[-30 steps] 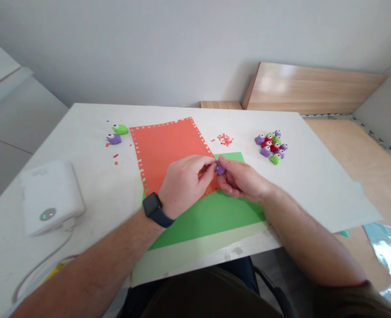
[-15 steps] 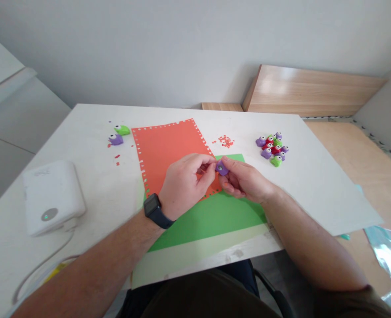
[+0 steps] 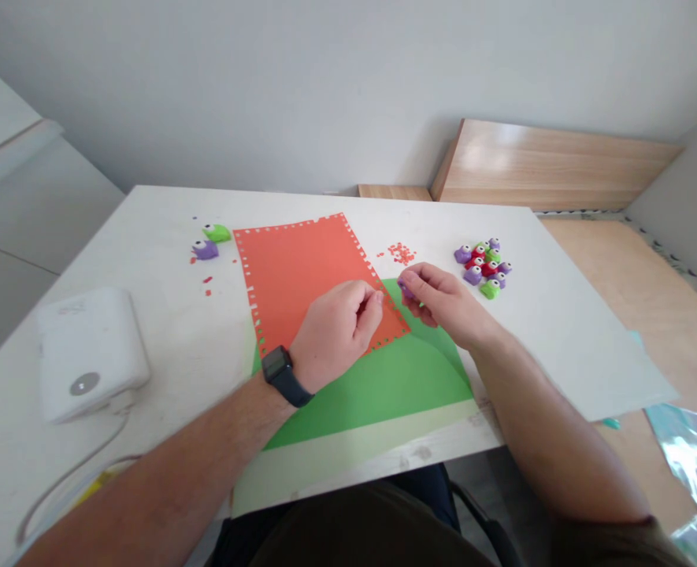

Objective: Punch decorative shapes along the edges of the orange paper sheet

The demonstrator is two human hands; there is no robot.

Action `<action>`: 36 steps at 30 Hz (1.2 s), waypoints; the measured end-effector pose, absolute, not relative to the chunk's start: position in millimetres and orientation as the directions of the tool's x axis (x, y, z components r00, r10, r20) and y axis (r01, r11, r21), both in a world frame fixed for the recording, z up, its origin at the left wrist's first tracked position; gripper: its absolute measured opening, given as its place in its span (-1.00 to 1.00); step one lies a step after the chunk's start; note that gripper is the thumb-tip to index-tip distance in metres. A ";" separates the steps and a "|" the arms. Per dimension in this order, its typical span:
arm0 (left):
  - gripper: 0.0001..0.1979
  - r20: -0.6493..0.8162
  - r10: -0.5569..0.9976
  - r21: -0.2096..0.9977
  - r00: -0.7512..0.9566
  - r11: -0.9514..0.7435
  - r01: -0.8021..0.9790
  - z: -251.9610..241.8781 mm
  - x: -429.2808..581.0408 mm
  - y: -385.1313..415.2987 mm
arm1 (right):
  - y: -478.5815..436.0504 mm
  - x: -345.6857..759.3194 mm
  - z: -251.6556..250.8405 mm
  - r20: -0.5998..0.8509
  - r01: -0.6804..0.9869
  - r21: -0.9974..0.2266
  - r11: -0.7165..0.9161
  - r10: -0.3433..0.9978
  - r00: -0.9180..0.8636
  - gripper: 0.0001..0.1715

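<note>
Notches (image 3: 252,303) line every visible edge of the orange paper sheet (image 3: 304,283) left of my right grip (image 3: 439,303), pinched narrow on a purple craft punch (image 3: 405,290), left grip (image 3: 336,331) curled, its hold unclear

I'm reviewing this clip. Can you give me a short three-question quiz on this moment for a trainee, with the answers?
1. Multiple choice: what do the fingers of the right hand pinch?
A) a purple paper punch
B) a green paper punch
C) a scrap of white card

2. True or false: the watch is on the left wrist.

3. Short answer: the punched orange sheet lies partly on top of a sheet of what colour?

Key: 1 A; 2 true; 3 green, the green sheet.
</note>
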State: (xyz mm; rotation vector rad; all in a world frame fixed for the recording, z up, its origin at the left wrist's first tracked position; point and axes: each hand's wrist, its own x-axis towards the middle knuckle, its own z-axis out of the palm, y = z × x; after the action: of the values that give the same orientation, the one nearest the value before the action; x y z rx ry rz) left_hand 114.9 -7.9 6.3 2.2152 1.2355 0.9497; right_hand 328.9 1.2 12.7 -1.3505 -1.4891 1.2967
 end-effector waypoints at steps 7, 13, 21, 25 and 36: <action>-0.84 0.306 0.890 0.746 0.337 -0.444 0.497 -2.7 117.3 -8.2 | 8.4 335.9 -4.3 0.217 0.568 -0.788 0.237 0.971 -0.103 -0.71; -0.49 0.256 0.924 0.855 0.285 -0.354 0.380 -13.2 117.9 -5.1 | 0.6 325.0 -4.1 0.086 0.268 -0.952 0.151 0.968 -0.237 -0.63; -0.51 0.322 0.886 0.793 0.333 -0.445 0.417 -2.4 116.4 -5.8 | 2.0 321.3 -3.1 0.007 -0.096 -0.995 -0.027 0.944 -0.330 -0.54; -0.65 0.372 0.876 0.756 0.307 -0.478 0.447 -1.6 115.6 -5.8 | -1.5 322.8 1.9 -0.025 -0.162 -0.982 -0.092 0.927 -0.375 -0.60; -0.74 0.479 0.799 0.662 0.364 -0.601 0.448 -7.8 114.6 -4.9 | -4.7 314.5 4.1 -0.220 -0.111 -0.952 -0.285 0.890 -0.399 -0.71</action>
State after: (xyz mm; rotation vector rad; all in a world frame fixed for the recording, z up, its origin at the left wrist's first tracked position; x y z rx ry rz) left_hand 114.6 -4.9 -7.8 2.2092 1.0836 1.1271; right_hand 314.5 -4.7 4.1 -1.0556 -1.2217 1.7720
